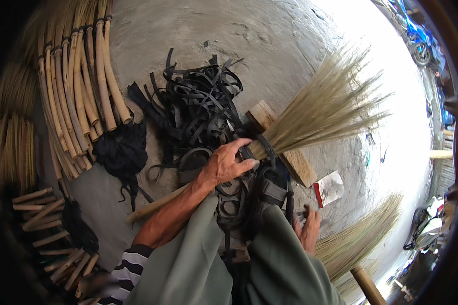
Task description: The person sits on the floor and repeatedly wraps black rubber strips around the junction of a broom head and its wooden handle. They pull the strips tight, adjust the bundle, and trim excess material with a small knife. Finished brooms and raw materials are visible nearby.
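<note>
My left hand (228, 163) grips the bound neck of a grass broom (323, 109) whose straw fans out to the upper right over a wooden block (277, 140). The broom's bamboo stick (155, 206) runs down-left under my forearm. Black strap is wound round the neck by my fingers. My right hand (306, 230) rests low beside my knee, fingers curled; whether it holds anything is hidden. Sandalled feet (259, 195) sit between the hands.
A heap of black rubber straps (196, 104) lies on the concrete floor. Bamboo sticks (79, 86) are stacked at left, short cut sticks (48, 229) lower left. Another broom (364, 239) lies lower right. A small red-and-white packet (330, 188). Motorbikes (417, 38) stand beyond.
</note>
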### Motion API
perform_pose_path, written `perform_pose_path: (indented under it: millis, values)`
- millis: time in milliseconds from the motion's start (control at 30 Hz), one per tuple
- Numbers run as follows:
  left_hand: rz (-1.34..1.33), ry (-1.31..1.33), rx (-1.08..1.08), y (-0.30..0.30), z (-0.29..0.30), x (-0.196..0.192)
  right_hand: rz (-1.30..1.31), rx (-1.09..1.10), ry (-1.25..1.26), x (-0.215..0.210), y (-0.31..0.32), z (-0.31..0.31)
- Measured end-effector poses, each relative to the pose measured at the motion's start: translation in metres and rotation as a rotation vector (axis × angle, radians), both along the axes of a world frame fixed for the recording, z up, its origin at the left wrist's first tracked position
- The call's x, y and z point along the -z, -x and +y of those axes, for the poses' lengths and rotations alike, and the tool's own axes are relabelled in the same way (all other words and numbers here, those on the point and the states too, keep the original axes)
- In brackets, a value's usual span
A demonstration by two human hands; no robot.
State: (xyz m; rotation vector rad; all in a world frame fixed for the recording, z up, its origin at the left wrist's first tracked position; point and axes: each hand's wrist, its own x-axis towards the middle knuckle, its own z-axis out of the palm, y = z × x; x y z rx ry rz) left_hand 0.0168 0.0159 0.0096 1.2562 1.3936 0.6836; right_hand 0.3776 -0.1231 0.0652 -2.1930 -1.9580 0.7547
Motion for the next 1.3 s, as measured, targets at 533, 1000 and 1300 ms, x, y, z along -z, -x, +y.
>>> perform_pose_path:
  millis: [533,1000,1300]
  values:
    - [0.339,-0.454,-0.03,-0.026,0.003,-0.002,0.716,0.103,-0.025,0.03,0.131,0.135]
    - [0.449,-0.188,-0.023,-0.029,-0.006,0.0,0.836,0.133,0.172,0.01,0.138,0.131]
    - [0.508,-0.287,-0.034,-0.03,-0.007,0.009,0.869,0.309,0.311,-0.049,0.149,0.138]
